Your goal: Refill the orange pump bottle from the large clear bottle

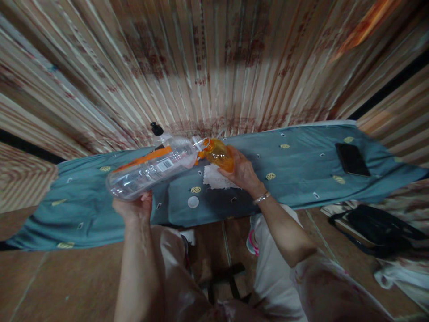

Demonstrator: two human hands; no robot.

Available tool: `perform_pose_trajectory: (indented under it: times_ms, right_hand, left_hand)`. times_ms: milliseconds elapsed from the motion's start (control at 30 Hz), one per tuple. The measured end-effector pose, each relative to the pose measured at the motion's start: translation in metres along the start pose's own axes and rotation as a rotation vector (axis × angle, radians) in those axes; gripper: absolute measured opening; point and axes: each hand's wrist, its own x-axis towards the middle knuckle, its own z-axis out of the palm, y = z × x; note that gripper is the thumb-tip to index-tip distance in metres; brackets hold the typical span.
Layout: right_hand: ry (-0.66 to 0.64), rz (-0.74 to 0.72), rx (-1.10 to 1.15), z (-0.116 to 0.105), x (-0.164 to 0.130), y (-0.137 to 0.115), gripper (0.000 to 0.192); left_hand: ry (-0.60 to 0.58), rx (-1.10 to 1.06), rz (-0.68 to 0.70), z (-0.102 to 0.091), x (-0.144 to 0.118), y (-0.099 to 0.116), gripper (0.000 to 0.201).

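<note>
A large clear plastic bottle with an orange label band [152, 167] is held nearly on its side above the surface, its base toward the lower left and its neck pointing right and slightly up. The left hand [133, 208] grips it from beneath near the base, fingers curled up around the underside, so the bottle rests across the top of that hand. The bottle's mouth meets the opening of a small orange translucent plastic bottle [219, 155], which is tilted with its neck toward the left. The right hand [241, 172] is closed around the orange bottle's lower body, holding it just above the surface; a thin bracelet [262, 197] sits on that wrist. The two bottle mouths touch or nearly touch; the blur hides which.

Under the orange bottle, a small white patterned cloth [214, 179] lies on the grey-blue fabric-covered surface with yellow motifs [295, 170]. A round white cap [193, 202] lies on the fabric just below the cloth, between the two hands. Behind the clear bottle stands a black pump top [156, 129]. Well off to the right, a black flat phone [352, 159] lies on the fabric. On the floor at the right is a black bag [378, 228].
</note>
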Motion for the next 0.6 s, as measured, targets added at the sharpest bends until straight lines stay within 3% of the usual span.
perform_pose_trajectory:
  times_ms: [400, 600]
  right_hand:
    - [0.012, -0.015, 0.009, 0.0016, 0.0004, 0.0021, 0.100]
    - [0.010, 0.001, 0.000, 0.0022, 0.0001, 0.0010, 0.101]
  left_hand:
    - [0.010, -0.069, -0.041, 0.0054, -0.0046, 0.0004, 0.045]
    - [-0.041, -0.018, 0.005, -0.0046, 0.0049, -0.0017, 0.028]
